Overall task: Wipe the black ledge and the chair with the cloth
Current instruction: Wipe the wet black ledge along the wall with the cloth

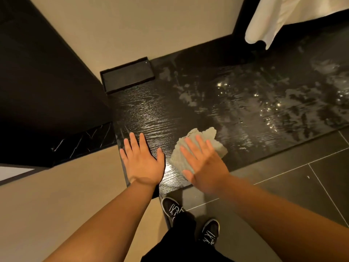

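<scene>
The black wood-grain ledge (226,103) runs from the lower middle to the right edge, with wet streaks and shiny droplets on its right half. A crumpled pale grey cloth (213,138) lies near the ledge's front left end. My right hand (204,163) presses flat on the cloth with straight fingers, slightly blurred. My left hand (141,161) rests flat on the bare ledge just left of the cloth, fingers spread. No chair is in view.
A shallow black tray (127,75) sits at the ledge's back left corner against the beige wall. A white towel (279,17) hangs over the ledge at the upper right. Dark floor tiles (302,178) and my black shoes (172,208) lie below the ledge.
</scene>
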Tool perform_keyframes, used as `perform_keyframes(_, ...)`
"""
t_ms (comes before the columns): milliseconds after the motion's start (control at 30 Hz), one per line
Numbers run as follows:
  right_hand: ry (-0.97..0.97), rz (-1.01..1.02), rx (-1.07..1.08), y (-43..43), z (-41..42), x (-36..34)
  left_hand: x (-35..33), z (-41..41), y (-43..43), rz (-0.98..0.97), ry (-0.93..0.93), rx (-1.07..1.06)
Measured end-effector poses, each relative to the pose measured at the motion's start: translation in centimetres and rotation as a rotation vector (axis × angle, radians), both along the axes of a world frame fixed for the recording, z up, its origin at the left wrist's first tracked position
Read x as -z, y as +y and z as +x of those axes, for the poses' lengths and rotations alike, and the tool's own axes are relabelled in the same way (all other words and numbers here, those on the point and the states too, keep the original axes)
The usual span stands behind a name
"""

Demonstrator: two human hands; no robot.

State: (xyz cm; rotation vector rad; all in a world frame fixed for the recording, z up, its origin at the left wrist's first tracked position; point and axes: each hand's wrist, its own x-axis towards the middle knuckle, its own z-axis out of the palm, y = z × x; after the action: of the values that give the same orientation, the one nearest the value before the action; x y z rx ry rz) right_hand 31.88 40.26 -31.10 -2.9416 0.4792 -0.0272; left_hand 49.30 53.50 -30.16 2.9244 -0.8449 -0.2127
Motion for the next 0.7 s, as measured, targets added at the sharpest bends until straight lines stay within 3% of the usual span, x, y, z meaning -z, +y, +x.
perform_keyframes(100, -0.013, -0.022, -0.028, -2.6, -0.3, 0.4, 0.1, 0.0, 0.1, -0.016, -0.009, 0.002)
perform_keyframes(333, -0.059, 0.003, 0.278, -2.7, -1.4, 0.7, 0.0, 0.0, 0.1, -0.025, -0.013, 0.002)
perform_keyframes(533, -0.165, 0.031, 0.005, 2.3, -1.4, 1.1, 0.2, 0.1, 0.2, -0.023, -0.011, -0.003)
perform_keyframes(700, 0.087, -0.029, 0.135, -2.6, -4.1, -0.1, 0.2, 0.2, 0.1, -0.020, -0.005, 0.009)
